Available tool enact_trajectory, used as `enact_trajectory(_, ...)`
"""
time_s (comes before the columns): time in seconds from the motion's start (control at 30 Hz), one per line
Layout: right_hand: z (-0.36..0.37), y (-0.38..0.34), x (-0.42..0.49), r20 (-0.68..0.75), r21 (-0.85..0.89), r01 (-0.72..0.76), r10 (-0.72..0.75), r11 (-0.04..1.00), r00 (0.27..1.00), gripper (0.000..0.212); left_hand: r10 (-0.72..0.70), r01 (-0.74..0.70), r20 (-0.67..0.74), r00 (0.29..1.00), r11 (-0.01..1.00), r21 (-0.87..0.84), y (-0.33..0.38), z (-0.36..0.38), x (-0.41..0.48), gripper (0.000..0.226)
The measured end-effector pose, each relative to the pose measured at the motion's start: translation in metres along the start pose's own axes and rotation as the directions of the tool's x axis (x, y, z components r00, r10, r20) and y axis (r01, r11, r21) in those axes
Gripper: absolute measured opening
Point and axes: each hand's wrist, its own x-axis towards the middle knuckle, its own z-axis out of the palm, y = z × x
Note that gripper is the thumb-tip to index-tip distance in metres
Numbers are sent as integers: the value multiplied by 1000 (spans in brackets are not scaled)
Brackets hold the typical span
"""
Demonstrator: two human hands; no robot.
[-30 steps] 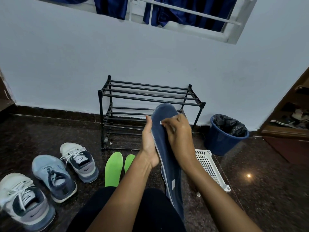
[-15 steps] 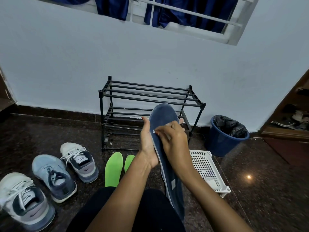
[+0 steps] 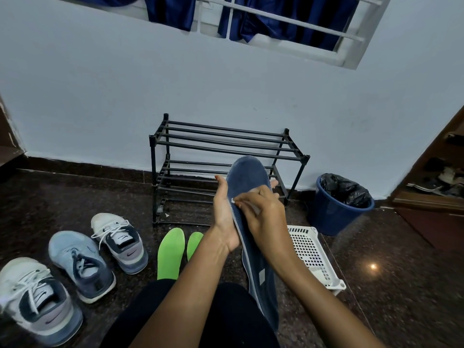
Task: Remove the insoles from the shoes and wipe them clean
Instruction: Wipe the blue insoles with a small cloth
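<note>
A dark blue insole [image 3: 247, 179] stands nearly upright in front of me, toe end up, heel end down by my knee. My left hand [image 3: 224, 217] holds it from behind, thumb along its left edge and fingertips showing past the right edge. My right hand [image 3: 261, 213] lies on its face and pinches a small white wipe [image 3: 233, 200] against the left edge. Two green insoles [image 3: 171, 252] lie flat on the floor left of my arms. Three sneakers stand at the left: a white one [image 3: 119, 241], a light blue one [image 3: 81, 264] and a white and grey one [image 3: 35, 300].
A black metal shoe rack [image 3: 221, 146] stands against the wall behind the insole. A white perforated plastic basket [image 3: 313, 254] lies on the floor at the right, a blue bin [image 3: 336, 209] with a black liner beyond it. A wooden cabinet [image 3: 437, 187] is at far right.
My right hand with the wipe has slid left and a little down across the insole to its left edge. The insole stays upright in my left hand.
</note>
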Motion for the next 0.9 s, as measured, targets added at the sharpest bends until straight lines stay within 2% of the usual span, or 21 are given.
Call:
enact_trajectory(0.13, -2, 15, 16, -52, -62, -14, 11, 998, 999, 11, 16, -13, -78, 997, 999, 34, 0, -2, 1, 85)
enact_trajectory(0.27, 1, 12, 5, -44, 0, 18, -18, 1000, 999, 12, 1, -1, -10, 1000, 1000, 6, 3, -2, -2, 96)
enact_trajectory(0.43, 2, 10, -15, 21, 57, 34, -35, 998, 999, 12, 35, -34, 6, 999, 996, -77, 1, -1, -1, 93)
enact_trajectory(0.67, 1, 12, 8, -48, 4, 0, 1, 1000, 999, 14, -37, 45, 106, 994, 997, -70, 1, 2, -1, 101)
enact_trajectory(0.77, 2, 10, 3, -45, -4, 23, -23, 1000, 999, 15, -21, 30, 107, 994, 996, -82, 1, 1, -1, 100)
enact_trajectory(0.9, 3, 6, -13, 21, -1, 61, -61, 998, 998, 14, 29, -24, 33, 999, 991, -129, 1, 1, -1, 90)
